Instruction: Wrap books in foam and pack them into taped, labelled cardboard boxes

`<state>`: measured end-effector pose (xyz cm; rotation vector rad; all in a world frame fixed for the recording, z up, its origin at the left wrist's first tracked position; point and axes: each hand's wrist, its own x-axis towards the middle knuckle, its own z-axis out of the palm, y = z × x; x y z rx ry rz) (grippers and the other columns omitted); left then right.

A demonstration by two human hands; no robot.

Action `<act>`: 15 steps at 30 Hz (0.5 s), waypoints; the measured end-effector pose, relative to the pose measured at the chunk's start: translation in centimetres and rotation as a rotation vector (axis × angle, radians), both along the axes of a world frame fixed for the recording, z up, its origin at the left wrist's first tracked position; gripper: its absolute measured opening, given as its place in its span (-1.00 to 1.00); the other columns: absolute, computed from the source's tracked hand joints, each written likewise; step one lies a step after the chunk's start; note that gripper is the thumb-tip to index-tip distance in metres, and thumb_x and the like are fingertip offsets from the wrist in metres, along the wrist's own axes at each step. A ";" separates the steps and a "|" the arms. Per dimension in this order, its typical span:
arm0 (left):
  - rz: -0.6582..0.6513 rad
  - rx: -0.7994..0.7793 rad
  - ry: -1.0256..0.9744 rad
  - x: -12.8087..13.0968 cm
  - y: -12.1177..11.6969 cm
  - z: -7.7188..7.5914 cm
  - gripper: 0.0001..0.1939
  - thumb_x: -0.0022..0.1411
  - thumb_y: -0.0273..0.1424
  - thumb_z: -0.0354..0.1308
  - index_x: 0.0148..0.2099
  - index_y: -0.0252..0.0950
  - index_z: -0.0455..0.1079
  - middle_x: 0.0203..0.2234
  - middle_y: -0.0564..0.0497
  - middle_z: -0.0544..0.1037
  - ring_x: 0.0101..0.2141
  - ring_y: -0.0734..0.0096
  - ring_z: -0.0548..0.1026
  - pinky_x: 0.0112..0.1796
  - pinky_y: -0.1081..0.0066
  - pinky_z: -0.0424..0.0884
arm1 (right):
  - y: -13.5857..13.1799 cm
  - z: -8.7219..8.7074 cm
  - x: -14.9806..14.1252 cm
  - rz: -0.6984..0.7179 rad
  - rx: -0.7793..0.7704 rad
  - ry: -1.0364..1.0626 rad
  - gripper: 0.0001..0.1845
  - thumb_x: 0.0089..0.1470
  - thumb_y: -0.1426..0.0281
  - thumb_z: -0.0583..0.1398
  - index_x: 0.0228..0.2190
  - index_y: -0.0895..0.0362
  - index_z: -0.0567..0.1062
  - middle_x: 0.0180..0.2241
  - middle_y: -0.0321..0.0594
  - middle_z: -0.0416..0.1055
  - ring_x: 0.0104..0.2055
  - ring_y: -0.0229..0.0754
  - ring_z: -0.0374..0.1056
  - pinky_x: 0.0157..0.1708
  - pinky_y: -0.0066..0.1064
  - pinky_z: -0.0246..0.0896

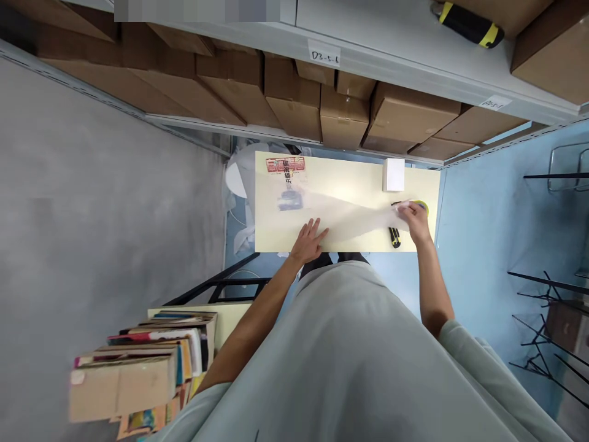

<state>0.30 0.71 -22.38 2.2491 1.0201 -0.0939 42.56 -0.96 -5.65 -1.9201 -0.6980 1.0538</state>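
Observation:
A pale yellow table (pixel 340 168) stands in front of me. On its left part lies a magazine or printed cover (pixel 291 174) with a red title band, its lower part veiled by a translucent plastic film (pixel 352 216). My left hand (pixel 309 242) rests with fingers spread on the film near the front edge. Pinched in my right hand (pixel 416 222) is the film's right end, which narrows and is lifted there. Just below that end lies a black and yellow utility knife (pixel 394 237), partly covered. Behind my right hand a yellow-green round thing (pixel 422 206) shows in part.
A small white box (pixel 394 175) stands at the table's back right. Behind the table, shelves hold cardboard boxes (pixel 345 116); another black and yellow knife (pixel 469 24) lies on the upper shelf. Stacked books and magazines (pixel 138 368) are at lower left. Black metal frames (pixel 543 325) stand at right.

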 end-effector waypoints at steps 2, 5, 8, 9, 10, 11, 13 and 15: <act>0.036 -0.016 -0.015 -0.2 0.3 0.1 -0.23 0.46 -0.42 0.04 0.67 -0.19 0.24 0.72 -0.14 -0.08 0.68 -0.16 -0.12 0.58 -0.23 0.00 | -4.0 1.1 -0.4 -0.004 0.022 0.007 -0.65 0.06 0.08 0.47 -0.24 0.05 0.68 -0.18 -0.18 0.70 -0.10 -0.03 0.63 -0.06 -0.24 0.60; 0.158 -0.020 -0.011 0.0 1.0 0.0 -0.31 0.58 -0.33 -0.09 0.66 -0.27 0.25 0.69 -0.16 0.05 0.67 -0.05 0.00 0.58 -0.10 0.06 | -8.9 0.4 -0.4 -0.161 -0.076 -0.027 -0.52 0.00 -0.05 0.47 -0.24 0.06 0.63 -0.24 -0.18 0.69 -0.26 -0.06 0.61 -0.22 -0.22 0.60; 0.304 -0.012 0.034 0.1 1.7 -0.3 -0.30 0.63 -0.21 -0.15 0.65 -0.36 0.23 0.67 -0.23 0.11 0.66 -0.10 0.00 0.57 -0.12 0.08 | -9.7 -3.0 -0.4 -0.279 -0.206 -0.152 -0.39 -0.11 -0.21 0.43 -0.36 0.04 0.52 -0.35 -0.19 0.61 -0.34 -0.06 0.56 -0.36 -0.24 0.56; 0.343 -0.016 0.057 -0.1 1.8 -0.4 -0.28 0.63 -0.17 -0.14 0.65 -0.37 0.22 0.67 -0.24 0.10 0.67 -0.13 -0.02 0.57 -0.15 0.07 | -9.1 -4.2 -0.5 -0.266 -0.232 -0.176 -0.38 -0.12 -0.24 0.41 -0.38 0.03 0.50 -0.36 -0.19 0.59 -0.34 -0.05 0.56 -0.38 -0.25 0.55; 0.373 -0.024 0.081 -0.4 2.0 -0.5 -0.27 0.62 -0.15 -0.11 0.65 -0.37 0.22 0.68 -0.24 0.09 0.67 -0.17 -0.04 0.57 -0.18 0.07 | -8.3 -5.4 -0.8 -0.228 -0.247 -0.187 -0.39 -0.10 -0.25 0.38 -0.39 0.02 0.48 -0.37 -0.19 0.59 -0.34 -0.05 0.56 -0.39 -0.27 0.54; 0.398 -0.032 0.106 -0.9 2.1 -0.6 -0.26 0.60 -0.13 -0.08 0.65 -0.37 0.22 0.69 -0.24 0.06 0.67 -0.20 -0.06 0.56 -0.20 0.07 | -7.3 -6.5 -1.3 -0.179 -0.254 -0.187 -0.40 -0.08 -0.25 0.36 -0.41 0.01 0.45 -0.37 -0.18 0.59 -0.34 -0.05 0.57 -0.40 -0.29 0.53; 0.446 -0.044 0.153 -2.2 2.2 -0.5 -0.22 0.56 -0.12 -0.03 0.66 -0.36 0.19 0.70 -0.25 0.01 0.67 -0.24 -0.07 0.55 -0.24 0.09 | -5.3 -8.1 -2.4 -0.090 -0.258 -0.150 -0.45 0.01 -0.22 0.32 -0.41 -0.01 0.41 -0.36 -0.17 0.61 -0.34 -0.07 0.59 -0.41 -0.34 0.50; 0.502 -0.046 0.203 -3.7 2.3 -0.2 -0.21 0.54 -0.11 -0.02 0.67 -0.34 0.17 0.70 -0.24 0.00 0.66 -0.27 -0.05 0.54 -0.25 0.13 | -3.7 -9.1 -3.7 -0.046 -0.274 -0.124 -0.51 0.11 -0.17 0.27 -0.37 -0.01 0.41 -0.33 -0.19 0.63 -0.35 -0.11 0.61 -0.40 -0.37 0.51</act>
